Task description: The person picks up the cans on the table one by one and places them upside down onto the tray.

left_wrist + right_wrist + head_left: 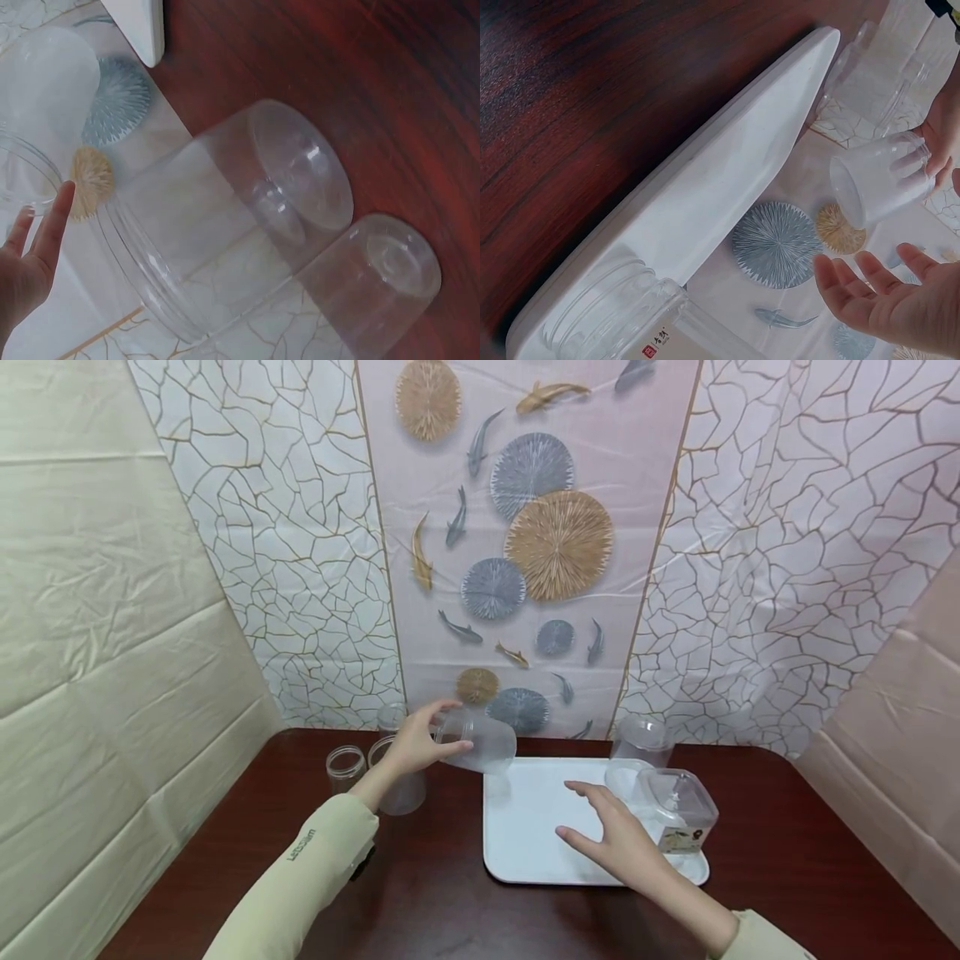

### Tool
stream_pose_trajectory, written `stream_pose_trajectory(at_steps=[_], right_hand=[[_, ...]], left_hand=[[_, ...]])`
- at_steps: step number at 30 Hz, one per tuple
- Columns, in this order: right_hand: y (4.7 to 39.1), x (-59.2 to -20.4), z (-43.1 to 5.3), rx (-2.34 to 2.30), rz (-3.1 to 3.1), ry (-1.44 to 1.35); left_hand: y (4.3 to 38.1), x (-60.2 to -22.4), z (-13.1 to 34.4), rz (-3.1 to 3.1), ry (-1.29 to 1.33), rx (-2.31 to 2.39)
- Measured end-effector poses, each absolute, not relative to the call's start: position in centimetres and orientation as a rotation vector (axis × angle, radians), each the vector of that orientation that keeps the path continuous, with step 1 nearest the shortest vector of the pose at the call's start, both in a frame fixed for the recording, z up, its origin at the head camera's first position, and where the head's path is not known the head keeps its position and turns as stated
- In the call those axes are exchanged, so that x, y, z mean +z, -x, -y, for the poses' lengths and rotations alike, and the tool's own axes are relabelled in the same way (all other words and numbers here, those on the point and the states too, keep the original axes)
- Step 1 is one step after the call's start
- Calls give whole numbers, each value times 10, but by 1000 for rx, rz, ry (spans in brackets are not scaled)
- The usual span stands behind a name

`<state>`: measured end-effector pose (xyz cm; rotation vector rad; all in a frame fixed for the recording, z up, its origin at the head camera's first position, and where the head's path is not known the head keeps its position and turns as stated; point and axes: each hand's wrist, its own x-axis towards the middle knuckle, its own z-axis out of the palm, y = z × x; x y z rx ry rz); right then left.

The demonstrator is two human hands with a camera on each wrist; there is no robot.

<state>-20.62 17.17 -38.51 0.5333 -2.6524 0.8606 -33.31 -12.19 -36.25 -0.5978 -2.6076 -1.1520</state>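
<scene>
My left hand grips a clear plastic jar round its mouth end. The jar is tipped onto its side in the air, its base pointing right over the back left corner of the white tray. In the right wrist view, fingers lie across the neck of this jar. Above the tray's right part hovers my right hand, fingers spread, holding nothing. Just beyond it, a clear square jar with a printed label stands mouth-down on the tray.
Several clear jars stand on the left of the dark red table: a small one, a wider one and one behind. Another clear jar stands at the tray's back right. A patterned cloth hangs behind the table.
</scene>
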Motion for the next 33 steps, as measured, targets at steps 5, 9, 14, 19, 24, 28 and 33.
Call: stream_pose_trajectory(at_steps=[5,9,14,19,24,28,33], right_hand=[[206,-386,-172,872,2640,-532],[208,-386,-172,889,2628,-529],[211,-386,-174,963,2619,-517],[213,-386,-175,1065,2603,-509],[212,-382,-175,1133,2586,-499],[213,-379,-175,1169,2579,-488],[215,-378,-176,1219,2556,-482]], left_hand=[[324,-364,121,2526,619,-1225],[319,-366,123,2468,632,-1310],[310,-366,123,2386,654,-1410],[304,-370,122,2345,640,-1502],[305,-379,120,2313,641,-1567],[302,-382,118,2309,630,-1623],[292,-378,115,2333,591,-1710]])
